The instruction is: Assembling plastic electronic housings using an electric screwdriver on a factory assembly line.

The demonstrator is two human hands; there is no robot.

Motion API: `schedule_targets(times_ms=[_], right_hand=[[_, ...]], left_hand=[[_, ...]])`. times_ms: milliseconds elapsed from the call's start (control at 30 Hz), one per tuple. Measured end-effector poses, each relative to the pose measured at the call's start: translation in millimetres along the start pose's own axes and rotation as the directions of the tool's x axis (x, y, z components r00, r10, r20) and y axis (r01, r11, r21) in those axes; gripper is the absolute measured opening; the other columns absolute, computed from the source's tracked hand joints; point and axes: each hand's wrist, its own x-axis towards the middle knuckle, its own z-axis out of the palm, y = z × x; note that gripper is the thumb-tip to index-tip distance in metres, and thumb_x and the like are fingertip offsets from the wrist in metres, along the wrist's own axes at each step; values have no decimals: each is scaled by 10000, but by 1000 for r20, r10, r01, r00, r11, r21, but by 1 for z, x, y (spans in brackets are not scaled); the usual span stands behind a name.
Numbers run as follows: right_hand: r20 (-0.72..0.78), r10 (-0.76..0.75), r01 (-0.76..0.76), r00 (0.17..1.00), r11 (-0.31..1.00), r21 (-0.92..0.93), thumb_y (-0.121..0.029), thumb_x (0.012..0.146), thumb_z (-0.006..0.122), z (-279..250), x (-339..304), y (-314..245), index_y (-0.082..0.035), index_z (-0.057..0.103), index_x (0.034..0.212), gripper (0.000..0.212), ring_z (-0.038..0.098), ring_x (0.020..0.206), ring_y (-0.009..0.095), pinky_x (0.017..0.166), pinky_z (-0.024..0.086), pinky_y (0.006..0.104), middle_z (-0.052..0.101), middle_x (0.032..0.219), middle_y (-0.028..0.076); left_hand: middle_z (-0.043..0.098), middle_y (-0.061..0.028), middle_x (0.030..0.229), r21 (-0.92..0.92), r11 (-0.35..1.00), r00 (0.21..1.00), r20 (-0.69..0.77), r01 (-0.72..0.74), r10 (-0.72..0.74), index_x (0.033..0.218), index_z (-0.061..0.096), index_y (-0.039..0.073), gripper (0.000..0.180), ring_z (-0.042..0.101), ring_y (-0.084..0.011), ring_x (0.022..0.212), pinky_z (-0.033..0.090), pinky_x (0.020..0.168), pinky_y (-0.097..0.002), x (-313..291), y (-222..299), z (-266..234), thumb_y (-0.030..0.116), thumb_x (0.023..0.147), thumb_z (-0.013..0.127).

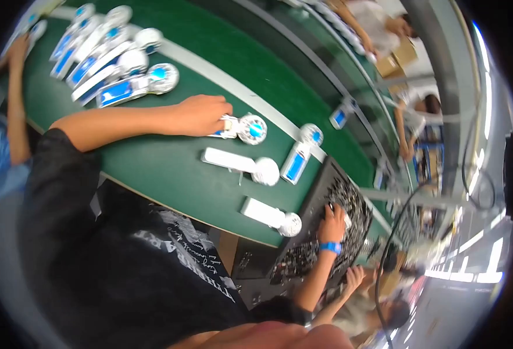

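White handheld fan (246, 128) with blue centre, its handle gripped by closed left hand (201, 115).

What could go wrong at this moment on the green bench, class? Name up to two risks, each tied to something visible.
1. The left hand grips only the handle end of a white handheld fan, so the blue-centred head could swing or slip.
2. Another white fan lies near the table edge, and a passing arm might knock it off.
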Motion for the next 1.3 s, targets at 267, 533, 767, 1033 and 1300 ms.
schedule_targets(times_ms=[267, 533, 767, 1033, 1300], right_hand=[[-355, 175, 226, 918, 507, 832, -155, 966, 609, -60, -27, -118, 58, 499, 1386, 483, 621, 1125, 243, 1005, 474, 371, 667, 1194, 185], [-261, -142, 290, 955, 261, 921, -97, 987, 517, -68, -27, -341, 64, 486, 1405, 450, 657, 920, 258, 941, 487, 384, 685, 1051, 166], [-105, 22, 98, 994, 211, 973, -206, 1042, 510, -57, 20, -326, 34, 447, 1455, 482, 656, 888, 236, 809, 538, 353, 641, 1068, 154], [-48, -58, 30, 997, -280, 959, -326, 1089, 443, -85, 60, -410, 38, 338, 1531, 582, 615, 811, 189, 772, 487, 313, 593, 1021, 95], [-200, -93, 179, 975, -192, 965, -385, 1116, 346, -71, 70, -418, 29, 284, 1563, 612, 532, 723, 110, 660, 427, 242, 580, 880, 57]], left_hand=[[674, -144, 1002, 66, 997, 980, 192, 30, -42, 1115, 698, 89, 264, 669, -328, 924, 535, 736, -457, -26, -9, -26, 226, 895, 648], [701, -101, 1008, -406, 870, 945, -278, -280, 175, 1034, 755, 61, 208, 673, -241, 919, 546, 749, -364, -9, -48, 5, 136, 849, 700], [735, -103, 968, -658, 670, 918, -385, -345, 94, 1016, 767, 25, 186, 688, -175, 815, 537, 731, -318, -45, -61, -5, 81, 849, 707], [744, -76, 958, -765, 594, 963, -259, -249, 70, 1051, 762, 14, 177, 679, -136, 869, 536, 773, -291, -62, -65, -10, 33, 883, 711], [733, -50, 891, -623, 736, 931, -364, -264, 26, 955, 775, 39, 134, 678, -142, 766, 515, 640, -291, -73, -53, -25, 76, 826, 771]])
